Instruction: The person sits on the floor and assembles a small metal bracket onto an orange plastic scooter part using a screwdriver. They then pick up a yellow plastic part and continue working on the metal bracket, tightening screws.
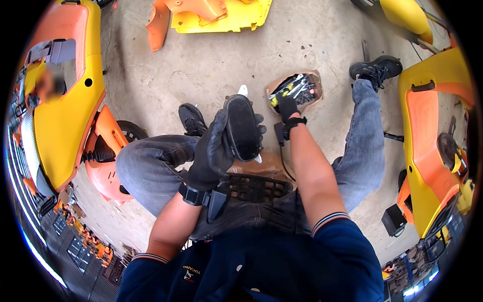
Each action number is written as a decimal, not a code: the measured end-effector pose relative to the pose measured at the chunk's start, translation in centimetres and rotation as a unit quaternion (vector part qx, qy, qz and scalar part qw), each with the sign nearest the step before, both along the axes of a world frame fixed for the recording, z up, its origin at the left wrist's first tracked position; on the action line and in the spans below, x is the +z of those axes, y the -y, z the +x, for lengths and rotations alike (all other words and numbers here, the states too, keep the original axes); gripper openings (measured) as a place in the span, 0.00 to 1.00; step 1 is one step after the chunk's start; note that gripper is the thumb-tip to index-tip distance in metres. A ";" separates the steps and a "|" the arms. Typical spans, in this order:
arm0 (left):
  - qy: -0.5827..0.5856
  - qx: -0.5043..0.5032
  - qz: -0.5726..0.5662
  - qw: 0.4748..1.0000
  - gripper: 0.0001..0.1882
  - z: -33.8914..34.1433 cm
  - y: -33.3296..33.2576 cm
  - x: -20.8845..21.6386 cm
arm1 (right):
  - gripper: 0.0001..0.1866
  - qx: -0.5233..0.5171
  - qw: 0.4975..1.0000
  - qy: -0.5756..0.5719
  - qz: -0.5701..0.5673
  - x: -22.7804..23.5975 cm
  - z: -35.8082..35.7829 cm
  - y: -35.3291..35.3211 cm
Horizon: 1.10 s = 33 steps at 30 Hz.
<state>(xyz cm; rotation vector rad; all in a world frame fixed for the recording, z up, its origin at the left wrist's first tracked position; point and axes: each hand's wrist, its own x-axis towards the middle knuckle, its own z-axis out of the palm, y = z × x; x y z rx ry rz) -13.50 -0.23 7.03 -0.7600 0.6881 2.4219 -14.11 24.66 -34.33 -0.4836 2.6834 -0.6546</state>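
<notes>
My left hand (pixel 214 148), in a dark glove, grips a black oblong part (pixel 243 128) with rounded ends. Its fingertips wrap round the far side of the part. Small white pieces stick out at the part's upper and lower ends; its exact kind does not show. My right hand (pixel 288 106), also gloved, reaches into an opened cardboard box (pixel 314 103) on the floor. Inside the box lie shiny metal tools (pixel 302 80), dark small hardware and something yellow-green (pixel 274 100) beside my fingers. Those fingers are mostly hidden, so their grip does not show.
Yellow and orange scooter bodies stand to the left (pixel 65 126) and right (pixel 427 121). Yellow and orange body panels (pixel 221 20) lie on the floor ahead. A black slotted plate (pixel 256 189) is between my legs. A black box-like object (pixel 393 220) sits at lower right.
</notes>
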 end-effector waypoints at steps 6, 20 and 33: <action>-0.015 -0.017 -0.071 0.997 0.34 0.7 0.9 -1.1 | 0.17 -0.189 0.953 0.179 -0.154 4.1 2.0 9.4; 0.002 0.043 -0.023 0.999 0.30 -0.1 -0.1 0.6 | 0.33 -0.296 0.904 0.307 -0.032 14.4 -0.9 16.1; -0.021 0.034 -0.101 0.994 0.31 0.2 1.3 -1.5 | 0.23 -0.130 0.918 0.311 -0.210 13.6 -6.6 15.2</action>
